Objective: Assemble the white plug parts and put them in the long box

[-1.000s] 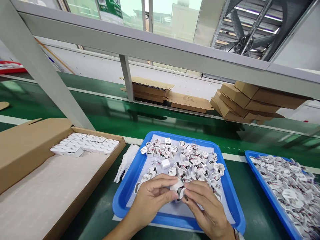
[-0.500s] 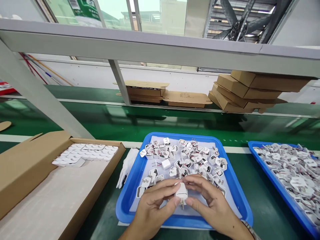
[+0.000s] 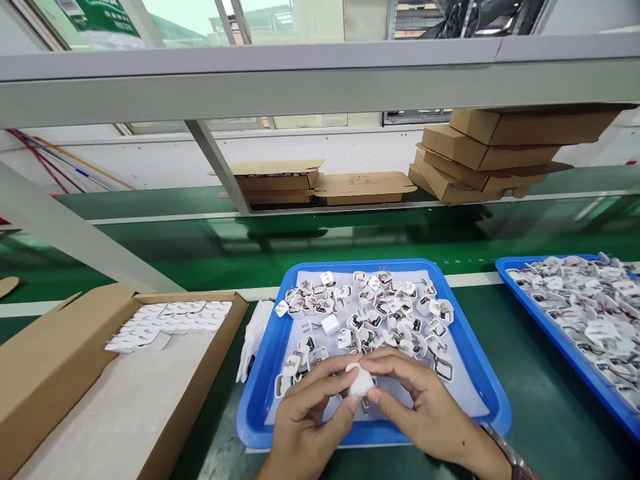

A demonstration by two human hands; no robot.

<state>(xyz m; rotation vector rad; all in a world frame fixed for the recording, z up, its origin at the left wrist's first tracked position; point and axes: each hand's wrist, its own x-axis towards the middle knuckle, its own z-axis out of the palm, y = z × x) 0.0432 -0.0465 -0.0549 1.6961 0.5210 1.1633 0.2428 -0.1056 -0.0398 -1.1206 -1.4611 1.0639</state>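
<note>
A small white plug charger [image 3: 361,381] is pinched between both of my hands over the near part of a blue tray [image 3: 373,437]. My left hand [image 3: 317,407] grips it from the left with thumb and fingers. From the right, the thumb and fingertips of my right hand [image 3: 415,403] close on the same charger. Its metal prongs point down toward me. Behind my hands, the white-lined tray bears many open charger housings [image 3: 397,313] with red and black wires showing. One closed-looking white housing [image 3: 330,325] lies near the middle.
At the left, an open cardboard box [image 3: 195,393] holds rows of white pieces [image 3: 170,320]. A white glove [image 3: 255,337] lies between box and tray. Another blue tray [image 3: 550,337] at the right is heaped with white parts. Cardboard boxes [image 3: 495,150] stand behind, under a grey frame beam [image 3: 310,90].
The charger has turned in my fingers, so a plainer rounded side now faces me. Both hands still hold it. The camera view has tilted and shifted slightly.
</note>
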